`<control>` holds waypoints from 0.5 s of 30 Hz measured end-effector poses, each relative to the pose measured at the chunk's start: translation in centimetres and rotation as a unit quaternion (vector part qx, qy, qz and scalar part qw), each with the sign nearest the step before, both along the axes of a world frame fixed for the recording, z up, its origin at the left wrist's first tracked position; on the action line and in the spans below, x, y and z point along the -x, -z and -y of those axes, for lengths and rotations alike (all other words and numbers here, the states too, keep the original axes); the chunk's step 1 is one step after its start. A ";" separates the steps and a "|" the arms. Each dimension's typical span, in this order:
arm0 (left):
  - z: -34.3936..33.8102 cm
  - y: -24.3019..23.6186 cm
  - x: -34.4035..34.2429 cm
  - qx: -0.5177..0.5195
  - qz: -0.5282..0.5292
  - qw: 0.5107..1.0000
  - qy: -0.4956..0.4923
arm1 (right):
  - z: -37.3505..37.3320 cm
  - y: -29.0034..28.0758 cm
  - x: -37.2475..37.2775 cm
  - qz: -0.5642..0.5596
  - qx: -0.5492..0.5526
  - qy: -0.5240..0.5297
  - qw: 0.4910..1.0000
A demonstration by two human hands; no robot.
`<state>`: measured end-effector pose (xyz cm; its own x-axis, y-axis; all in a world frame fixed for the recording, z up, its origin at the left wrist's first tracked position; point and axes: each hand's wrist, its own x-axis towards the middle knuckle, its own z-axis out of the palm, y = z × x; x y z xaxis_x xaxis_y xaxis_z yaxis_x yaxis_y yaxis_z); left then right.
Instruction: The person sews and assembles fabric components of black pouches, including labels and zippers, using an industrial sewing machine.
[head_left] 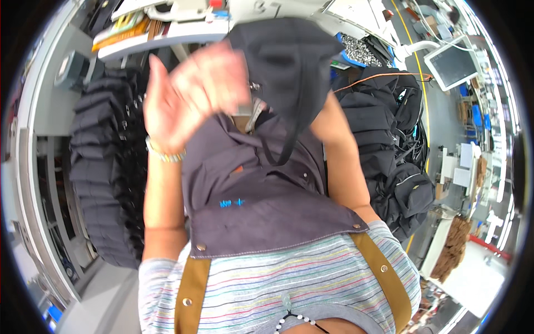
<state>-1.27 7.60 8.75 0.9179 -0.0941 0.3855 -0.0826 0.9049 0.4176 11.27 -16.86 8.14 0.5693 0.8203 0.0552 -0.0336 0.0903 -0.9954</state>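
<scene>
A black fabric bag piece is raised in front of my apron, with a strap hanging from its lower edge. My right hand holds it up from the right side; the cloth covers the fingers. To the left of the bag is my left hand, palm showing and thumb spread away from the fingers. Motion blurs those fingers, which come close to the bag's left edge; I cannot tell if they touch it. Nothing shows in the left palm.
Stacked black bags stand to my left, and more black bags are piled to my right. Ahead is a white worktable. A blue bin holds small metallic parts. An orange cord runs toward a screen at far right.
</scene>
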 end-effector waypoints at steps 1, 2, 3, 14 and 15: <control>0.1 -1.7 -0.2 0.103 -0.036 0.991 -0.081 | 0.1 -0.5 -0.8 -0.037 -0.021 -0.005 0.999; -0.4 -3.5 -0.5 0.107 -0.042 0.985 -0.129 | -0.3 -0.5 -0.2 -0.043 -0.012 -0.015 0.999; -1.1 -4.2 -1.0 0.109 -0.046 0.977 -0.176 | -0.9 -0.5 0.5 -0.098 -0.082 0.024 0.992; 4.6 5.9 -2.3 -0.609 0.105 0.402 -0.675 | -2.2 -0.3 2.9 -0.436 -0.355 -0.079 0.824; 3.8 4.9 -2.3 -0.623 0.111 0.392 -0.668 | -1.9 -0.3 2.5 -0.438 -0.348 -0.080 0.825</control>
